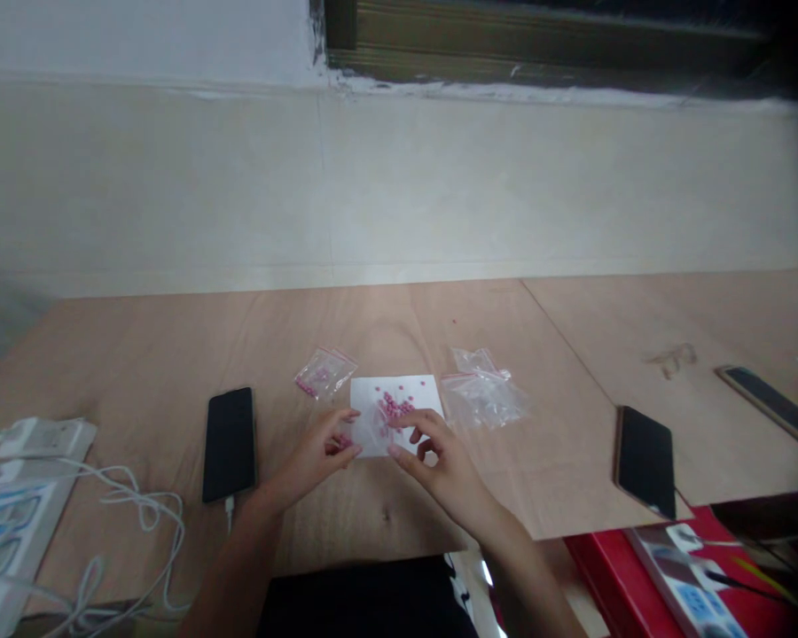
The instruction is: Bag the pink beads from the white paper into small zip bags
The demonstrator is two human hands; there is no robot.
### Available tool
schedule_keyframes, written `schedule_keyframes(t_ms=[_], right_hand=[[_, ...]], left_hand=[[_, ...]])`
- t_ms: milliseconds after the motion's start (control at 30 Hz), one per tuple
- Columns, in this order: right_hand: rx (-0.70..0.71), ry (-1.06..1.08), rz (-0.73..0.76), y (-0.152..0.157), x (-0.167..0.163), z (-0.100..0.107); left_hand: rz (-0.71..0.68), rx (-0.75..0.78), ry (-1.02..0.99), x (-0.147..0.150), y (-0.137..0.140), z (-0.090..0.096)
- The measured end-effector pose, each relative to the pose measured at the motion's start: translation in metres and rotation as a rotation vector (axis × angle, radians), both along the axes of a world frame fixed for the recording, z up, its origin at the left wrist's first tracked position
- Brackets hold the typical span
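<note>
A white sheet of paper [363,388] lies on the wooden table, with a cluster of small pink beads [396,406] on it and a few scattered toward its far edge. My left hand [325,447] grips the side of a small clear zip bag [367,436], low over the paper's near left part. Some pink pieces show by the left fingers. My right hand [439,447] is curved at the paper's right side, thumb and forefinger apart, close to the bag and the beads. Whether its fingertips touch the bag is too blurred to make out.
Another clear bag with pink beads [323,373] lies behind on the left; several clear bags [484,390] are piled to the right. A phone [230,445] on a white cable and a power strip [23,514] sit left. Two phones, one nearer [646,461], lie right.
</note>
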State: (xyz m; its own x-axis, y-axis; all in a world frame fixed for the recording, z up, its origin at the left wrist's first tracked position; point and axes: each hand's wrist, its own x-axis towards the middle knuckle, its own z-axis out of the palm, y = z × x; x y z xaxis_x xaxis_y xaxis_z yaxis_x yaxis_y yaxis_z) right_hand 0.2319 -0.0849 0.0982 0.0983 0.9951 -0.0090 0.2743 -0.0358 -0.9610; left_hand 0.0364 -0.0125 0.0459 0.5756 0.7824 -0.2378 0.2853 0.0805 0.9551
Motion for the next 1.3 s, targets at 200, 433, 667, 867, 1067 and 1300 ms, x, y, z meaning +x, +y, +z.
schedule_keyframes(t_ms=[200,433,667,867,1067,1300], right_hand=[[-0.018,-0.075,-0.037,0.005,-0.008,-0.042],[-0.059,-0.067,-0.109,0.02,-0.004,-0.081],[-0.126,-0.003,-0.147,0.031,0.003,-0.093],[-0.183,0.101,-0.154,0.033,0.005,-0.102],[-0.223,0.159,-0.148,0.032,0.007,-0.107],[-0.23,0.184,-0.158,0.032,0.008,-0.107]], left_hand=[[0.068,0.099,0.104,-0.003,-0.001,-0.026],[0.063,0.282,0.219,0.001,0.012,-0.036],[0.064,0.318,0.203,0.009,0.024,-0.039],[0.051,0.283,0.223,0.012,0.023,-0.035],[0.087,0.24,0.205,0.016,0.018,-0.033],[0.105,0.193,0.15,0.017,0.015,-0.03]])
